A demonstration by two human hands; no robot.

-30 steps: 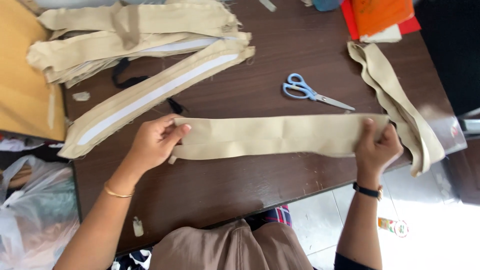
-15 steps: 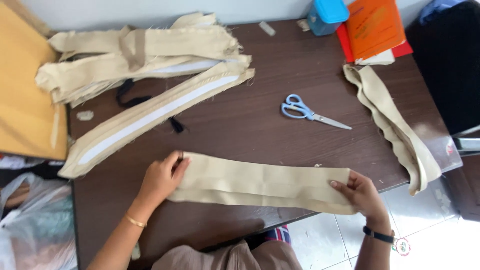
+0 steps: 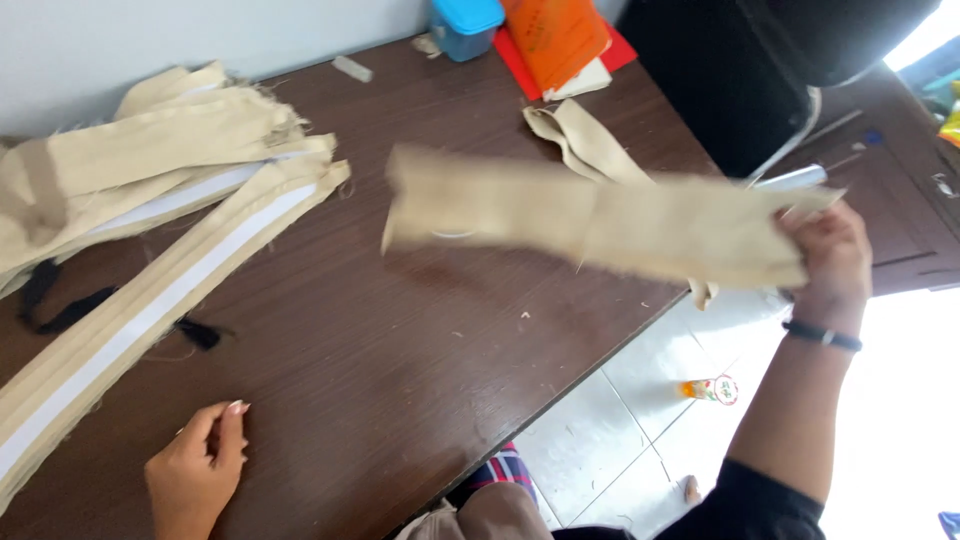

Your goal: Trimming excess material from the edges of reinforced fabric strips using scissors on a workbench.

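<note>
Since half a second ago the beige fabric strip (image 3: 600,225) has left the tabletop (image 3: 400,350): it was lying flat under both hands, and now only the right hand (image 3: 825,250) carries it, lifted in the air above the far right part of the tabletop. This hand is closed around one end of the strip, while the rest hangs out to the left, blurred by the motion. The left hand (image 3: 200,465) has let go and rests on the wood near the front edge, fingers loosely curled and holding nothing.

As far as the pictures show, this one strip is finished with on the tabletop and is being moved away; the pile of beige pieces (image 3: 150,170) at the back left remains untouched.

The strip is long and narrow, of a thick woven cloth with frayed edges, and it seems to be folded double, though the blur makes this uncertain. One long piece with a white band (image 3: 150,310) lies diagonally on the left. Another beige strip (image 3: 580,140) lies behind. The wood is dark brown and smooth, with small threads on it.
</note>
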